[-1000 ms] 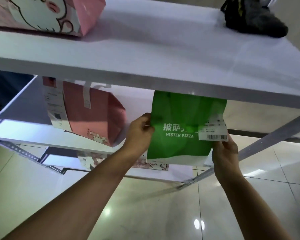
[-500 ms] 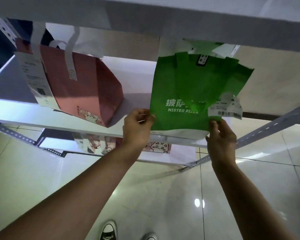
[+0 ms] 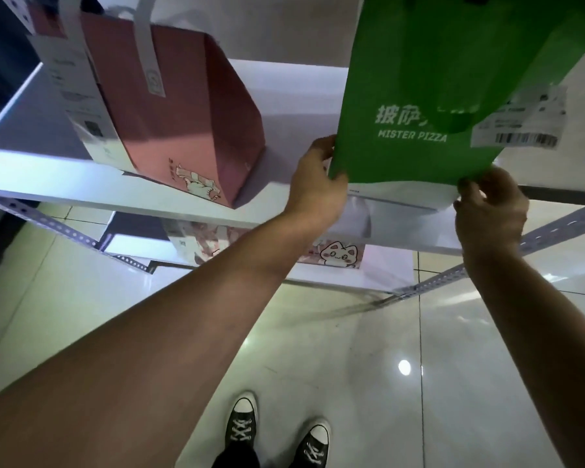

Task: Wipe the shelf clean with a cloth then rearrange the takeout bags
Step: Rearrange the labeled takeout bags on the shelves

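1. The green fabric takeout bag printed MISTER PIZZA (image 3: 429, 106) stands upright at the right end of the white middle shelf board (image 3: 294, 86), its long axis vertical and its top out of view.
2. The left hand (image 3: 313, 184) curls round the green bag's lower left corner, thumb in front.
3. The right hand (image 3: 490, 211) pinches its lower right corner, just under the white barcode receipt (image 3: 517, 126) stuck to the bag's face.
4. The bag therefore lies directly above and ahead of both hands, about equally near each.
5. The pink paper takeout bag with white strap handles (image 3: 169, 119) stands to the green bag's left, apart from it.
6. Judged from this grip, the person is squaring or sliding the green bag into place.
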`<state>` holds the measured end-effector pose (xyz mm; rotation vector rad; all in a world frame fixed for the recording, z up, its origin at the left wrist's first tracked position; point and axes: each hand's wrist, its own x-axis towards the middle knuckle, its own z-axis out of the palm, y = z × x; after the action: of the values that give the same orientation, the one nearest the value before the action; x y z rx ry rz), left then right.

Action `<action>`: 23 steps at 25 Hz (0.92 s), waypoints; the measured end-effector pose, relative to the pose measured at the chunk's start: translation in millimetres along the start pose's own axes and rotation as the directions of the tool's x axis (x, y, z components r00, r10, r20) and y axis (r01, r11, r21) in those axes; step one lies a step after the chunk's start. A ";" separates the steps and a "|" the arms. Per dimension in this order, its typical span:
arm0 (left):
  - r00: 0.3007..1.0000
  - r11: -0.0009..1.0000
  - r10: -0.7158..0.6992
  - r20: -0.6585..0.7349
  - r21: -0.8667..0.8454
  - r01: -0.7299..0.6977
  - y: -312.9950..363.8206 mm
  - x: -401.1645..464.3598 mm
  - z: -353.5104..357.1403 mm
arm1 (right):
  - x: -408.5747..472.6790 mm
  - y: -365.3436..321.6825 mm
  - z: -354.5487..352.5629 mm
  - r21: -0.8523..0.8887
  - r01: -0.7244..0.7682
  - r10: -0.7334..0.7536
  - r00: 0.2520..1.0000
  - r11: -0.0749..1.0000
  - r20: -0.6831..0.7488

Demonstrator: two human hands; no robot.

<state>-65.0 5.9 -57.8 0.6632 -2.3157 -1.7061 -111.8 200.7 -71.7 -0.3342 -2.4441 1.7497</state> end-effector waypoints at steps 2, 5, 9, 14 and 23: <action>0.999 0.999 -0.040 -0.032 -0.019 0.039 -8.1 -8.9 3.4 | -6.2 5.6 2.6 -0.039 0.001 -0.002 1.000 0.999 -0.009; 0.998 0.999 -0.041 -0.053 -0.032 0.039 -21.4 -28.6 -0.2 | -14.9 15.4 4.1 0.013 -0.028 0.029 0.999 1.000 -0.031; 1.000 0.999 -0.003 0.017 -0.049 0.004 -33.5 -61.0 -16.4 | -34.0 26.4 6.3 0.045 -0.086 0.085 0.996 0.995 0.015; 0.994 0.996 -0.055 0.091 -0.065 0.061 -58.0 -87.1 -34.6 | -47.5 30.8 12.3 0.129 -0.156 0.154 0.988 0.979 0.021; 0.985 0.996 -0.073 0.158 -0.043 0.080 -94.9 -112.6 -85.7 | -38.1 22.7 12.3 0.233 -0.242 0.263 0.963 0.942 -0.060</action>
<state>91.9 -38.4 -107.4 0.6387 -2.3701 -1.9066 -75.1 187.0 -95.8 -0.7125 -2.1933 2.0370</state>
